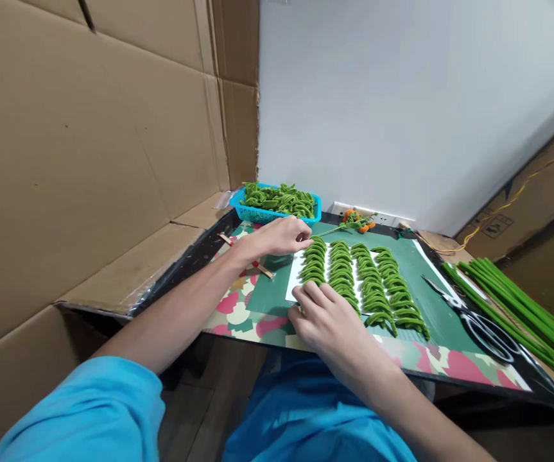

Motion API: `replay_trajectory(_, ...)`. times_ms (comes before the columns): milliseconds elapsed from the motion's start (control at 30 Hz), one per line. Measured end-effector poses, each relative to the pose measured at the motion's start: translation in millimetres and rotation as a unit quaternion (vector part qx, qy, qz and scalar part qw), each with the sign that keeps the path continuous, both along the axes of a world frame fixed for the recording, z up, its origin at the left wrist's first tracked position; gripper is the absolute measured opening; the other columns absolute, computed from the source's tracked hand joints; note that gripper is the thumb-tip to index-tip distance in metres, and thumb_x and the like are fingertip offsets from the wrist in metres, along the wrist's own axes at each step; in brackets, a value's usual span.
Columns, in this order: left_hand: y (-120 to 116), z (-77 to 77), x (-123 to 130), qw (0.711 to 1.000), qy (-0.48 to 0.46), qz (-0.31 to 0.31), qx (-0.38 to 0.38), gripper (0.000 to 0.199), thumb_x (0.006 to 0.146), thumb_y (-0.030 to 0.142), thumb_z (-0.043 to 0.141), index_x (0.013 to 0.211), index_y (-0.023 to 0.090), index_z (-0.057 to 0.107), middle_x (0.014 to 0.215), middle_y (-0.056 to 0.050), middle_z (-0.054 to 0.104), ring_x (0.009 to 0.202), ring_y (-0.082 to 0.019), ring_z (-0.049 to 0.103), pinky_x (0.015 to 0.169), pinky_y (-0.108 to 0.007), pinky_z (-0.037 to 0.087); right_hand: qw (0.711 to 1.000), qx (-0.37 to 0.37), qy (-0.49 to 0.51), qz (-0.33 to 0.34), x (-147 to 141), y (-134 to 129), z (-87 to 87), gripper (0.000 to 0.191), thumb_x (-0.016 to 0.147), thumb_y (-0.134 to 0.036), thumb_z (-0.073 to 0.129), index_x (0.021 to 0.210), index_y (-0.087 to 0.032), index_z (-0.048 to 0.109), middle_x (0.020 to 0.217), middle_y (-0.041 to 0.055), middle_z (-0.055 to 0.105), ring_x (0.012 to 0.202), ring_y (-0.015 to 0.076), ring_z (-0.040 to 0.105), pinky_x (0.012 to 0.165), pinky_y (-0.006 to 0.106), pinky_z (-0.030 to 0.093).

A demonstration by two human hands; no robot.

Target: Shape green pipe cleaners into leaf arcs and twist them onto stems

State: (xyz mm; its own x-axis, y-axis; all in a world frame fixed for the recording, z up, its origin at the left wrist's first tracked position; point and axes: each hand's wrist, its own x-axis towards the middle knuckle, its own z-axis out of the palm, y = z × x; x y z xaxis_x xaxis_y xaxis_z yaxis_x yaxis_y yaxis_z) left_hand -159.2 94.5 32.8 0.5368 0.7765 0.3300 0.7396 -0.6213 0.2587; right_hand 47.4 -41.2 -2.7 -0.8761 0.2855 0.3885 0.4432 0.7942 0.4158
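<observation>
Four columns of curved green fuzzy pieces (341,266) lie on white paper (296,269) over a green mat (269,292). My left hand (289,236) is at the top end of the leftmost column, its fingers bent together; what they pinch, if anything, is too small to make out. At the lower end of that column is my right hand (323,314), fingers curled and pressed together, hiding whatever is under them. Behind my left hand stands a blue basket (277,215) heaped with more green pieces (284,199).
Scissors (474,324) lie right of the columns, beside long green fuzzy stems (527,308). An orange flower (359,221) on a green stem is at the back. A thin wooden stick (263,269) lies left. Cardboard (113,128) walls the left side; a socket strip (377,213) is behind.
</observation>
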Motion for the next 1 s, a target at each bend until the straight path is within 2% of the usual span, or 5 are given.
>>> replay_trajectory(267, -2.0, 0.7, 0.9, 1.0, 0.003, -0.003, -0.006, 0.035, 0.091, 0.026, 0.064, 0.059, 0.019, 0.053, 0.055, 0.003, 0.044, 0.052, -0.012, 0.03, 0.059, -0.033, 0.02, 0.999, 0.0, 0.016, 0.037, 14.8, -10.8, 4.2, 0.017, 0.106, -0.012, 0.057, 0.097, -0.02, 0.07, 0.106, 0.0105, 0.074, 0.093, 0.024, 0.059, 0.075, 0.038, 0.046)
replay_trajectory(433, -6.9, 10.2, 4.3, 0.999, -0.028, -0.015, -0.003, 0.037, 0.094, 0.031, 0.065, 0.061, 0.018, 0.053, 0.056, 0.003, 0.045, 0.054, -0.011, 0.033, 0.06, -0.032, 0.023, 0.983, -0.063, 0.159, 0.06, 27.7, -10.8, -7.1, 0.021, 0.107, -0.009, 0.05, 0.114, -0.019, 0.067, 0.112, 0.01, 0.076, 0.09, 0.0228, 0.063, 0.078, 0.037, 0.049)
replay_trajectory(700, -106.8, 27.0, 45.3, 0.977, -0.183, 0.007, -0.112, 0.035, 0.106, 0.045, 0.052, 0.098, 0.017, 0.072, 0.089, -0.002, 0.071, 0.078, -0.016, 0.061, 0.069, -0.026, 0.043, 0.725, -0.335, 0.602, 0.015, 38.0, -16.9, -34.5, 0.021, 0.101, -0.012, 0.062, 0.118, -0.024, 0.067, 0.107, 0.0052, 0.073, 0.091, 0.0178, 0.074, 0.08, 0.028, 0.063)
replay_trajectory(867, -163.2, 8.2, 69.3, 0.941, -0.252, 0.025, -0.225, 0.043, 0.101, 0.051, 0.065, 0.136, 0.025, 0.062, 0.119, -0.004, 0.074, 0.1, -0.021, 0.07, 0.076, -0.027, 0.053, 0.691, -0.339, 0.638, 0.034, 38.6, -22.1, -36.8, 0.026, 0.097, -0.01, 0.066, 0.118, -0.024, 0.068, 0.109, 0.0062, 0.073, 0.095, 0.0191, 0.075, 0.082, 0.03, 0.065)
replay_trajectory(1000, -175.1, -8.5, 79.5, 0.921, -0.289, 0.056, -0.254, 0.042, 0.1, 0.05, 0.067, 0.136, 0.028, 0.062, 0.12, -0.003, 0.073, 0.1, -0.02, 0.071, 0.077, -0.026, 0.055, 0.69, -0.319, 0.648, 0.055, 40.2, -24.0, -38.9, 0.029, 0.095, -0.006, 0.066, 0.118, -0.024, 0.067, 0.108, 0.0063, 0.073, 0.096, 0.0194, 0.074, 0.081, 0.03, 0.066)
